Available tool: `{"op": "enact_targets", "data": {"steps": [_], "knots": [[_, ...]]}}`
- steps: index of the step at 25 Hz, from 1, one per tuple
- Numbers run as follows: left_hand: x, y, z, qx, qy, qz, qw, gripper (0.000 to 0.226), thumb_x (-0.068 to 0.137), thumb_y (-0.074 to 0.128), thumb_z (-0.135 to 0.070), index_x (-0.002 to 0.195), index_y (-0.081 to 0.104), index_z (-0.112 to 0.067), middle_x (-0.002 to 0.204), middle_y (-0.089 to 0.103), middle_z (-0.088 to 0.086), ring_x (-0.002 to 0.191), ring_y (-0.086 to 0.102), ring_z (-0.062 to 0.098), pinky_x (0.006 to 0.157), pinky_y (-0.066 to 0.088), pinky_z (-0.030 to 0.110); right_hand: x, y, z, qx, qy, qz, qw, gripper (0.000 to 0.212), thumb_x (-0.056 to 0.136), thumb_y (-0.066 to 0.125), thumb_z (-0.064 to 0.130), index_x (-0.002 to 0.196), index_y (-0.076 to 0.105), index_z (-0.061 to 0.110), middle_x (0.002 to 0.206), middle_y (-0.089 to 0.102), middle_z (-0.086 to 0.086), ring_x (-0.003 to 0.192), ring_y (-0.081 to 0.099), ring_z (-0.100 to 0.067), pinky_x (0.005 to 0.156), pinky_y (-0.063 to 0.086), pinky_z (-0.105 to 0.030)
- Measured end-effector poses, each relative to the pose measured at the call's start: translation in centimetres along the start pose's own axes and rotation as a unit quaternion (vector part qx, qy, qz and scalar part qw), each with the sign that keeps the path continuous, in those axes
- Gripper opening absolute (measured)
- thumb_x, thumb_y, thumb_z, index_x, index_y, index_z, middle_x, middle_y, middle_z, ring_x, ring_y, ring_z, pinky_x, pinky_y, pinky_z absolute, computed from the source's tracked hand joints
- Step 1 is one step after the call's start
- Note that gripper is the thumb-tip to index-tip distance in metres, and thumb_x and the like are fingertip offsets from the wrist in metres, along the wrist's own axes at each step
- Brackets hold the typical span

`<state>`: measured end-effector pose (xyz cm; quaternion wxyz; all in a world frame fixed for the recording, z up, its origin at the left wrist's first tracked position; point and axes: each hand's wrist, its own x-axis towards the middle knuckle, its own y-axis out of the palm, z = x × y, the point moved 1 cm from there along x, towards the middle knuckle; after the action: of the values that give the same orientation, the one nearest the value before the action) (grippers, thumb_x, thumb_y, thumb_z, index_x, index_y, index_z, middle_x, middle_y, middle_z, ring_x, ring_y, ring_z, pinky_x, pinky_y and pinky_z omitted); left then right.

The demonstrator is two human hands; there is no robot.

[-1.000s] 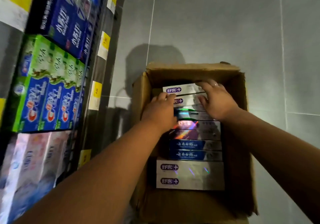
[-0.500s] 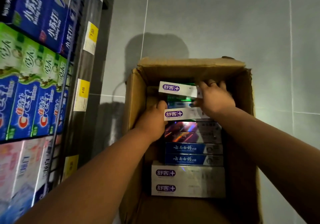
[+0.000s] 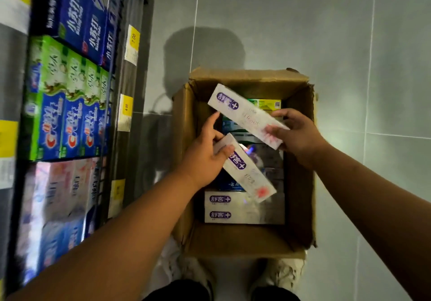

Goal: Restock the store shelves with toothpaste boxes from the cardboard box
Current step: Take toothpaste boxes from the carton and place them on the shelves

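Note:
An open cardboard box (image 3: 299,179) stands on the grey tiled floor, holding several toothpaste boxes laid flat. My left hand (image 3: 203,156) grips one end of a white toothpaste box with a purple logo (image 3: 247,172), lifted and tilted above the carton. My right hand (image 3: 296,133) holds a second white toothpaste box (image 3: 242,114) by its right end, raised over the back of the carton. Two more white boxes (image 3: 242,207) lie at the carton's near end. The store shelves (image 3: 70,91) are on the left.
The shelves hold dark blue boxes (image 3: 86,21) on top, green-and-blue boxes (image 3: 67,109) in the middle and pale pink ones (image 3: 60,207) below, with yellow price tags (image 3: 126,114) on the shelf edges. My shoes (image 3: 286,272) stand just in front of the carton.
Both hands have lifted their white toothpaste boxes up out of the carton and tilted them. The right hand's box has swung toward the left.

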<state>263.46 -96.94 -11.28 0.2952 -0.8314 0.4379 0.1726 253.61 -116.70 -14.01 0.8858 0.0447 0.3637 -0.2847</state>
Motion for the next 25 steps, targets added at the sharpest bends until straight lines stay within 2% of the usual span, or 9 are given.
{"op": "enact_targets", "data": {"steps": [3,8,11,15,17,18,21,23,25], "knots": [[-3.1,-3.2,-2.8,-0.023,-0.004,-0.028,0.999,0.070,0.095,0.052,-0.027,0.149,0.006,-0.026,0.096,0.061,-0.009,0.088,0.065,0.004,0.075,0.056,0.028,-4.7,-0.6,3.7,0.036,-0.003,0.034,0.999,0.030,0.086,0.067,0.009,0.113,0.056,0.015,0.104,0.065,-0.005,0.085,0.069,-0.020,0.059,0.056,-0.031],[-8.4,-8.5,-10.0,-0.036,-0.024,-0.041,0.998,0.073,0.096,0.049,-0.029,0.150,-0.001,-0.028,0.102,0.064,-0.004,0.086,0.066,0.005,0.066,0.054,0.018,-12.2,-1.2,12.1,0.055,-0.040,0.089,0.994,0.027,0.078,0.071,0.011,0.098,0.057,0.023,0.096,0.068,-0.003,0.083,0.071,-0.020,0.058,0.057,-0.030],[-11.9,-11.7,-14.9,-0.051,-0.019,-0.057,0.997,0.067,0.098,0.047,-0.027,0.150,0.005,-0.028,0.106,0.065,-0.004,0.083,0.066,0.003,0.068,0.055,0.021,-16.6,-1.8,17.7,0.078,-0.060,0.105,0.990,0.029,0.078,0.072,0.008,0.097,0.056,0.023,0.100,0.061,-0.010,0.085,0.068,-0.028,0.056,0.056,-0.031],[-18.6,-14.8,-21.6,-0.070,0.024,-0.084,0.994,0.051,0.098,0.046,-0.021,0.140,0.019,-0.032,0.103,0.063,-0.009,0.076,0.064,-0.009,0.061,0.050,0.009,-22.9,-2.1,25.6,0.102,-0.084,0.134,0.982,0.058,0.050,0.091,0.032,0.097,0.057,0.025,0.099,0.064,-0.011,0.083,0.067,-0.025,0.059,0.054,-0.033],[-22.4,-16.3,-24.7,-0.114,0.038,-0.116,0.986,0.047,0.097,0.047,-0.013,0.131,0.022,-0.034,0.105,0.062,-0.011,0.081,0.062,-0.015,0.064,0.047,0.005,-26.2,-2.3,30.1,0.139,-0.095,0.152,0.974,0.063,0.046,0.088,0.028,0.099,0.055,0.020,0.088,0.070,-0.006,0.077,0.071,-0.022,0.058,0.056,-0.028],[-24.2,-17.3,-26.1,-0.134,0.049,-0.132,0.981,0.050,0.097,0.047,-0.009,0.133,0.021,-0.032,0.107,0.062,-0.014,0.085,0.061,-0.016,0.067,0.047,0.004,-28.0,-2.3,32.1,0.151,-0.097,0.161,0.971,0.065,0.045,0.088,0.027,0.100,0.054,0.018,0.085,0.072,-0.005,0.075,0.071,-0.022,0.058,0.056,-0.027],[-28.9,-20.2,-29.6,-0.170,0.084,-0.176,0.966,0.063,0.096,0.047,-0.003,0.141,0.016,-0.035,0.110,0.063,-0.016,0.091,0.062,-0.012,0.072,0.048,0.008,-32.5,-2.2,36.8,0.142,-0.112,0.185,0.966,0.070,0.046,0.091,0.031,0.103,0.054,0.018,0.087,0.073,-0.010,0.079,0.072,-0.026,0.062,0.058,-0.029],[-32.2,-21.9,-32.1,-0.172,0.113,-0.189,0.960,0.059,0.096,0.047,-0.006,0.136,0.020,-0.040,0.107,0.069,-0.012,0.092,0.065,-0.004,0.072,0.049,0.012,-35.5,-1.8,39.4,0.136,-0.112,0.188,0.966,0.063,0.051,0.087,0.028,0.103,0.053,0.019,0.086,0.073,-0.010,0.080,0.072,-0.027,0.061,0.057,-0.029],[-35.6,-23.0,-34.2,-0.180,0.130,-0.200,0.954,0.054,0.096,0.046,-0.009,0.139,0.022,-0.032,0.106,0.071,-0.009,0.091,0.066,0.004,0.072,0.050,0.015,-38.5,-1.6,41.9,0.135,-0.121,0.189,0.965,0.057,0.055,0.080,0.023,0.104,0.051,0.019,0.082,0.073,-0.008,0.076,0.072,-0.024,0.059,0.057,-0.028]]}}
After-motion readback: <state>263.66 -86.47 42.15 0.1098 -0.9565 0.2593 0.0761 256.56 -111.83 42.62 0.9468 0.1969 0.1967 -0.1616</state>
